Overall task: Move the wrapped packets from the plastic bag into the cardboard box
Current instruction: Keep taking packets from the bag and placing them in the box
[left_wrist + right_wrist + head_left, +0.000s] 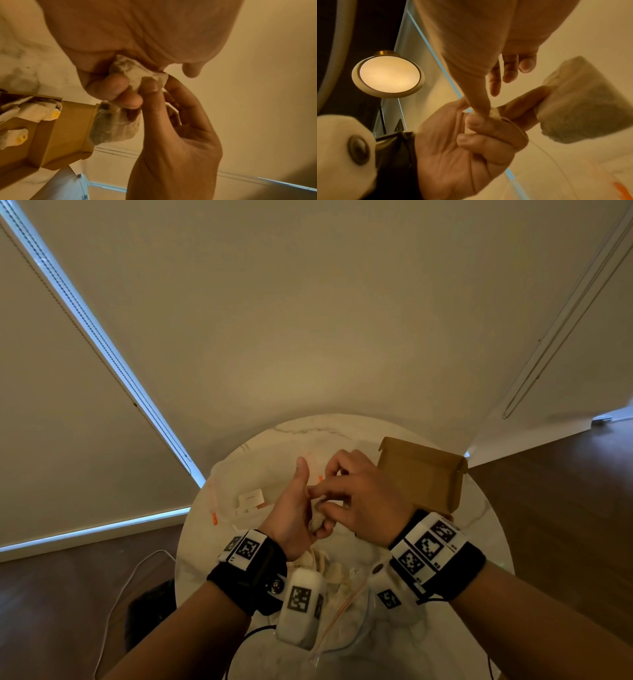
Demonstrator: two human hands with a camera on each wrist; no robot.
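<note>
Both hands meet above the round marble table (479, 542). My left hand (294, 508), thumb up, curls its fingers round a pale wrapped packet (317, 522). My right hand (356, 498) pinches the same packet (135, 73) between thumb and finger. A second fuller packet (113, 125) hangs below the fingers, with a thin string trailing from the grip (544, 150). The open cardboard box (421, 474) stands just right of the hands, with several packets (34, 112) lying inside. The clear zip plastic bag (346, 621) lies under my wrists with more packets (329, 573) in it.
Another clear plastic bag (233, 498) with white labels and orange marks lies on the table's left side. A white cable (116, 594) runs over the dark wooden floor at left. Window blinds hang behind the table. A round lamp (388, 74) shows in the right wrist view.
</note>
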